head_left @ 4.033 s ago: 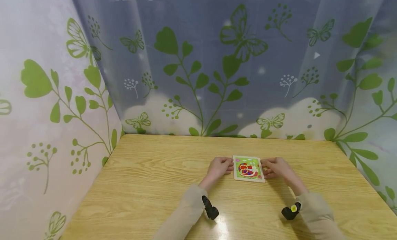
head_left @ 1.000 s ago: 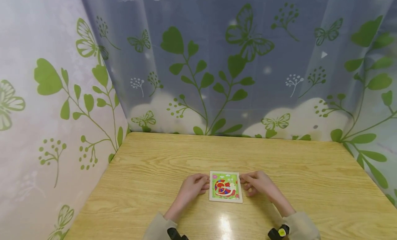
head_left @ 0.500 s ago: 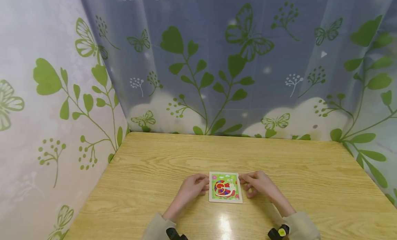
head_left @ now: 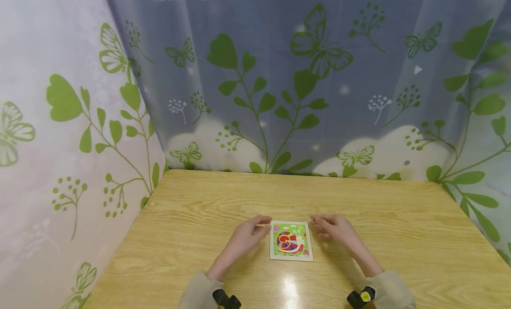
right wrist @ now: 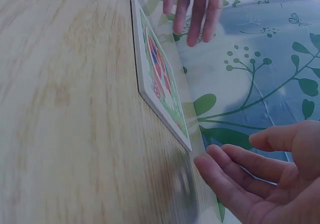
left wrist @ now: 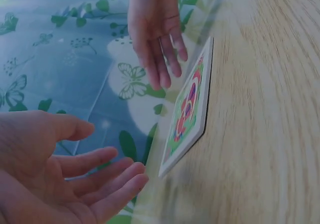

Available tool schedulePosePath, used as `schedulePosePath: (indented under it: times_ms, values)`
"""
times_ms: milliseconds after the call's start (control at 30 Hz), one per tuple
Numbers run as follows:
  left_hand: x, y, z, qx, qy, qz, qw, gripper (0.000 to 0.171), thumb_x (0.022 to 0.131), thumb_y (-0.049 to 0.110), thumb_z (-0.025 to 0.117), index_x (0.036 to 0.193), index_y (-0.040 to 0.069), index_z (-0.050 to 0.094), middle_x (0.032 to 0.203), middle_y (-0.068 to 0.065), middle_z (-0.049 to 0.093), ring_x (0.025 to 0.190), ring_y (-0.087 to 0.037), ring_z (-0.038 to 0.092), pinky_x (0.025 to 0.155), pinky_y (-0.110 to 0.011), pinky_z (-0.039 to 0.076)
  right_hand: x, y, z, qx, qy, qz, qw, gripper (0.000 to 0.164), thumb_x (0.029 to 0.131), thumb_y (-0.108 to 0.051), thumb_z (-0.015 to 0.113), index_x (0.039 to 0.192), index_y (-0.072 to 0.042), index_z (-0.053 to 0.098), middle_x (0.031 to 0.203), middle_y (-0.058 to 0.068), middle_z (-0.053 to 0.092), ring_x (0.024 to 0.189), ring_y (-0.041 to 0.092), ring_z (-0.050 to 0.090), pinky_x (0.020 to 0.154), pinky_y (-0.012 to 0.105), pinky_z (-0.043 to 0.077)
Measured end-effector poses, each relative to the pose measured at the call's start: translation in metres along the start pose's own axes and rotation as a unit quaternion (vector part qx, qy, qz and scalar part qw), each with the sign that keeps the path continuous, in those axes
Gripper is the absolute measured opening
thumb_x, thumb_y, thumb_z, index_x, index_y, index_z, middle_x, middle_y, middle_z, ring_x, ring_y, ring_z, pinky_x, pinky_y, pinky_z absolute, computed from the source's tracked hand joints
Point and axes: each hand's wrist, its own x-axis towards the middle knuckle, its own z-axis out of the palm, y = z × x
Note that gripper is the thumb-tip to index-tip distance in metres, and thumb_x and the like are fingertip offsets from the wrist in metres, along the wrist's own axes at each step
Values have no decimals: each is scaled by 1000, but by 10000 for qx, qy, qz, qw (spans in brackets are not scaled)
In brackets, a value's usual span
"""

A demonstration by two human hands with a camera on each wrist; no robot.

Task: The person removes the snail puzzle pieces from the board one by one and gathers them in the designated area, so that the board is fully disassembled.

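A square wooden puzzle board (head_left: 291,241) with a red and blue snail picture lies flat on the table (head_left: 207,202). My left hand (head_left: 246,236) hovers beside the board's left edge, thumb and fingers spread apart. On the other side, my right hand (head_left: 334,229) is held near the upper right corner with relaxed fingers. Both wrist views show a gap between the fingers and the puzzle board (left wrist: 187,108). In the right wrist view, the right fingertips (right wrist: 204,163) are close to the board's near corner. Neither hand holds anything.
A curtain (head_left: 255,78) printed with green leaves and butterflies hangs behind the table, and a pale one (head_left: 80,136) covers the left side. Each wrist carries a black camera (head_left: 226,299) near the beige cuff (head_left: 201,291).
Over the earlier frames, the puzzle board came nearer and to the left between both hands. Since half a second ago, the hands have lifted away from its edges while the board stays in place.
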Motion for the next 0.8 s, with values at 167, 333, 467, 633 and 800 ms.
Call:
schedulePosePath:
  times_ms: [167,333,467,633,800]
  values:
    - [4,13,12,1131,-382,607,9910,38,104,24,58,136,2,62,134,-15,66,117,-31,67,96,-42,57,2,-2,0,-49,25,-154,9999,39,107,-14,51,134,13,57,130,28,64,110,37,68,86,38,61]
    - [2,23,26,2653,-1065,1163,9512,45,103,26,61,142,5,57,148,-11,55,137,-28,51,114,-43,43,5,-2,4,-128,24,-173,9998,37,106,-12,52,132,13,59,124,28,67,101,33,71,80,33,62]
    - [0,26,33,3332,-1512,1253,9222,53,102,33,61,149,10,51,158,-7,44,147,-28,39,117,-52,37,6,-2,7,-416,10,-151,9990,36,104,-13,55,128,13,62,103,22,73,82,21,69,70,30,62]
    - [0,27,38,3707,-1761,1106,9052,62,100,40,63,154,16,45,163,-3,34,151,-25,31,117,-58,35,7,-2,10,-552,-109,-23,9984,37,104,-16,56,125,13,64,81,8,64,68,14,60,62,27,58]
    - [2,27,40,3863,-1829,1053,8979,66,98,43,65,155,18,44,164,-2,32,151,-26,31,117,-57,36,8,-1,10,-620,-199,4,9979,38,104,-19,58,123,12,65,79,7,60,66,13,57,60,25,55]
